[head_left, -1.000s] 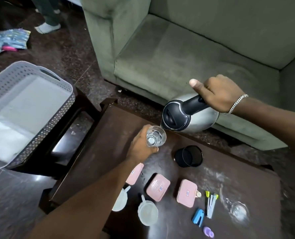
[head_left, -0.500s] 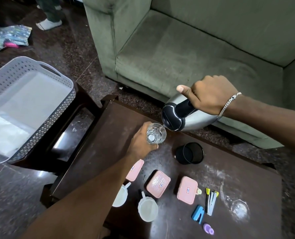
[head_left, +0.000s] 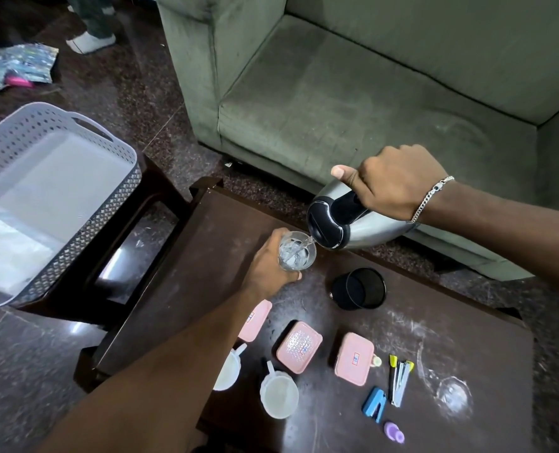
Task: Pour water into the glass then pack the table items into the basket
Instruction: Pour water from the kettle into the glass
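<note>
My left hand (head_left: pixel 268 263) grips a clear glass (head_left: pixel 297 251) standing on the dark wooden table (head_left: pixel 186 276). My right hand (head_left: pixel 399 184) holds the black handle of a steel kettle (head_left: pixel 346 223), tilted so its spout is over the glass rim; water streams into the glass. On the table lie three pink lidded boxes (head_left: pixel 299 346), two white cups (head_left: pixel 278 396), a black mesh holder (head_left: pixel 359 288), a blue stapler (head_left: pixel 374 408), pens (head_left: pixel 400 377) and a purple piece (head_left: pixel 394 432). A grey perforated basket (head_left: pixel 85 204) sits on a stool at the left.
A green sofa (head_left: pixel 337 93) stands just behind the table. A second clear glass (head_left: pixel 453 395) stands at the table's right. Another person's foot (head_left: pixel 91 40) and a crumpled wrapper (head_left: pixel 16 67) are on the dark floor at the upper left.
My right hand has tipped the kettle further down and brought its spout to the glass. Water now runs into the glass, which my left hand keeps steady.
</note>
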Tool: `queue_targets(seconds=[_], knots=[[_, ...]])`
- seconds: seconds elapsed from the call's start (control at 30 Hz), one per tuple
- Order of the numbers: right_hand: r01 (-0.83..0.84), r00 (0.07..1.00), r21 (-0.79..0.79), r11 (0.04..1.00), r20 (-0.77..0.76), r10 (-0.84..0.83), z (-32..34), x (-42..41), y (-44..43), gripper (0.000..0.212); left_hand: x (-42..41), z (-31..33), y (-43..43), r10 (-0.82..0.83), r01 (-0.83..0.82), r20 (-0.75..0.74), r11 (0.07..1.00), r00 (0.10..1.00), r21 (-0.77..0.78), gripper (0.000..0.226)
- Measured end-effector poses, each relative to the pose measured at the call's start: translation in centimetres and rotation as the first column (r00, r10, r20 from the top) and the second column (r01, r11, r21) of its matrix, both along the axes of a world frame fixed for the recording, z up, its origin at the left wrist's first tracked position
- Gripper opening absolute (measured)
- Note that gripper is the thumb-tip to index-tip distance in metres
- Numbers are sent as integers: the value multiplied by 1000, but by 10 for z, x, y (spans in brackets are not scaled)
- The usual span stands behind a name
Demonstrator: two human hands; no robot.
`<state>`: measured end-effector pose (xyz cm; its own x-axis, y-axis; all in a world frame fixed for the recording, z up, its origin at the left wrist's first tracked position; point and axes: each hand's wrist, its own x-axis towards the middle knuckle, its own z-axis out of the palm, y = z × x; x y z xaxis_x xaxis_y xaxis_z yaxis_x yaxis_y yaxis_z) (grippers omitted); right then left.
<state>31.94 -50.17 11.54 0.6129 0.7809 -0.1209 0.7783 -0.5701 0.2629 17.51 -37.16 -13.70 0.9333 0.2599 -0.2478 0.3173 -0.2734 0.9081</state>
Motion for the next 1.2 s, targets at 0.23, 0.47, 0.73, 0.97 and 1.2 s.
queue_targets(seconds=[0.23, 0.47, 0.73, 0.97, 1.2], knots=[[19, 1000, -50, 999, 15, -18, -1, 2, -2, 72, 1, -5, -4, 3, -3, -10, 1000, 1000, -10, 88], [16, 1000, -53, 998, 16, -15, -4, 2, -4, 70, 2, -7, -4, -1, 1, -1, 999, 1000, -32, 89], [10, 1000, -44, 999, 13, -10, -2, 3, -4, 70, 2, -3, 0, -33, 33, -6, 999, 999, -9, 86], [0, 1000, -64, 998, 27, 2, -1, 4, -5, 72, 1, 0, 1, -48, 48, -20, 999, 999, -1, 85], [-1, 1000, -62, 998, 21, 3, -2, 5, -8, 77, 1, -1, 2, -56, 55, -39, 998, 998, -27, 86]])
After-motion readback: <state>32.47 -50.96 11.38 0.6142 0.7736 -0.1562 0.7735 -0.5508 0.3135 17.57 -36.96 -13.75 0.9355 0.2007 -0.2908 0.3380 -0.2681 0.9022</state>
